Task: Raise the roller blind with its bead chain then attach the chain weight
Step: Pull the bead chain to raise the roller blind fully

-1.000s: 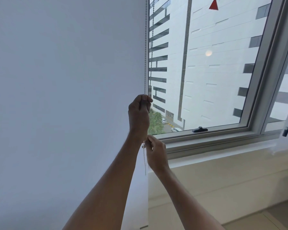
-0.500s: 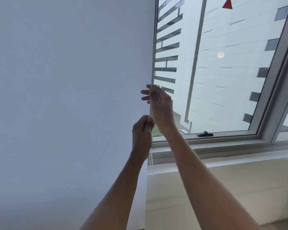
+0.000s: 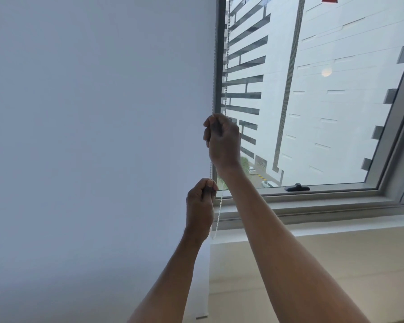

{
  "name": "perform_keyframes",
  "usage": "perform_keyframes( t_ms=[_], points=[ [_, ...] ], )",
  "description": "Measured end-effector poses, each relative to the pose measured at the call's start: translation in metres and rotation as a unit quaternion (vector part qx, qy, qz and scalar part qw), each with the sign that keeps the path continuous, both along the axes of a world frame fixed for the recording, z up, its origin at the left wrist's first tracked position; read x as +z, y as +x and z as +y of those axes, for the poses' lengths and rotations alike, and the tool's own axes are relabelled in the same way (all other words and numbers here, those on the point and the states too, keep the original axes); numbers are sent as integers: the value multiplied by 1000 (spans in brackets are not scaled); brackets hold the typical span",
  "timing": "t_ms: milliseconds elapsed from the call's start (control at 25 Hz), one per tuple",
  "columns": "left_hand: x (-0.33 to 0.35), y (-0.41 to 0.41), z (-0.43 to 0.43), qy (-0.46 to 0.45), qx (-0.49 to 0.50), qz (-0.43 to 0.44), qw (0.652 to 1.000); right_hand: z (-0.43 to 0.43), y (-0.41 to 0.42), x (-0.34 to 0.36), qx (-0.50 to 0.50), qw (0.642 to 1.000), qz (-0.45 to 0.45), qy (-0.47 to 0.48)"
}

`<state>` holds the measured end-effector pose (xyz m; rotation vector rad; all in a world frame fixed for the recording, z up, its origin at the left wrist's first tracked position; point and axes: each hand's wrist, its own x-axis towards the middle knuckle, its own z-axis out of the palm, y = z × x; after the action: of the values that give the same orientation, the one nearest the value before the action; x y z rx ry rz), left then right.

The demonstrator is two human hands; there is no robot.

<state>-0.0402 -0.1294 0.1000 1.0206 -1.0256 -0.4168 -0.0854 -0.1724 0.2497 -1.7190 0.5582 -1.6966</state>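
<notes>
R hand (image 3: 223, 141) above L hand (image 3: 200, 201), both fists on bead chain (image 3: 228, 31)

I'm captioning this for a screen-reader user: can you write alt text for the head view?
A person's right hand grips the bead chain beside a white roller blind, the left hand gripping it lower down. To the right, a window with a dark handle looks onto a pale building.

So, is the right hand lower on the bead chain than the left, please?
No, the right hand grips the bead chain above the left hand.
</notes>
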Motion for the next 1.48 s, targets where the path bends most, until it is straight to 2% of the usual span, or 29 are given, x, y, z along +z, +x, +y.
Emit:
perform_keyframes(
  t_ms=[400, 640, 800, 920, 1040, 1120, 1240, 1480],
  points=[
    [-29, -21, 4, 47, -26, 22, 998, -3, -7, -46, -30, 999, -12, 13],
    [-72, -30, 11, 106, -30, 8, 994, -4, -17, -96, -68, 997, 25, 19],
    [-91, -31, 16, 148, -6, 5, 989, -4, -21, -124, -64, 997, 36, 37],
    [-88, -30, 17, 163, 33, 38, 985, -2, -24, -140, -70, 996, 43, 47],
    [-66, -19, 10, 130, 117, 50, 983, -2, -27, -156, -76, 994, 56, 52],
    [-37, -12, 6, 69, 119, 34, 990, 0, -28, -166, -71, 993, 64, 65],
    [15, -6, -5, 0, 51, 28, 998, 4, -27, -182, -73, 992, 69, 71],
    [111, -5, -17, -61, -88, 24, 994, 7, -25, -206, -84, 989, 100, 64]
  ],
)
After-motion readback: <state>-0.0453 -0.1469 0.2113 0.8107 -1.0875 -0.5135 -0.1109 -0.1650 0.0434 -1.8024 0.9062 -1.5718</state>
